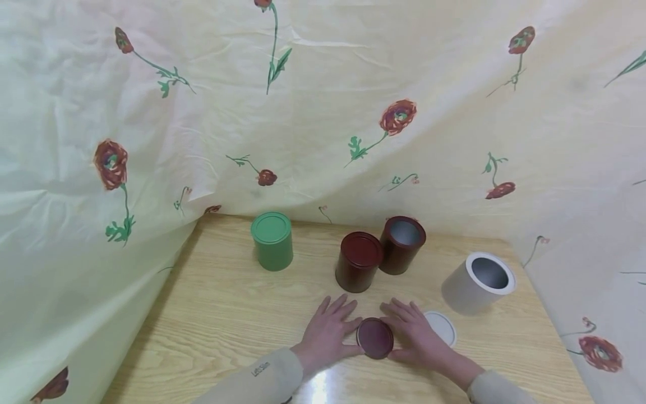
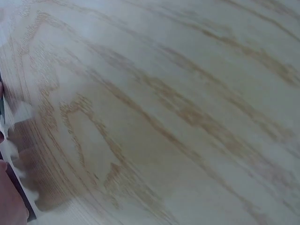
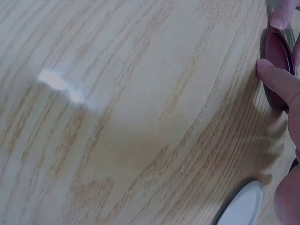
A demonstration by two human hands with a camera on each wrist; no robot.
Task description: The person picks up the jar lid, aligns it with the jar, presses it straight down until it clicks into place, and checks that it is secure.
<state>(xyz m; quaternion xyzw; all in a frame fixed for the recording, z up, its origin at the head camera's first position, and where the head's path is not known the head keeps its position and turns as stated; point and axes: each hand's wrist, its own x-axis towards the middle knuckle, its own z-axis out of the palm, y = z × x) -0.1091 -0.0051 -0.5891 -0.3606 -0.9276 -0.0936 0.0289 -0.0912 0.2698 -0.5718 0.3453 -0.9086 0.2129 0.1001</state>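
One lid (image 1: pixel 374 338) is maroon, the cloth (image 1: pixel 323 112) red-flowered.

Table (image 1: pixel 222 306): first lid (image 1: pixel 375 338) between my left hand (image 1: pixel 325 336) and right hand (image 1: pixel 416 335). Second lid (image 1: pixel 441 328) on table, just right of my right hand. Beyond first lid, slightly left: middle can (image 1: pixel 356 268). Rear can (image 1: pixel 398 252) behind it, to the right; contact unclear. Right can (image 1: pixel 465 289) beyond second lid, rightward. Left can (image 1: pixel 273 244) well left of middle can, farther back.
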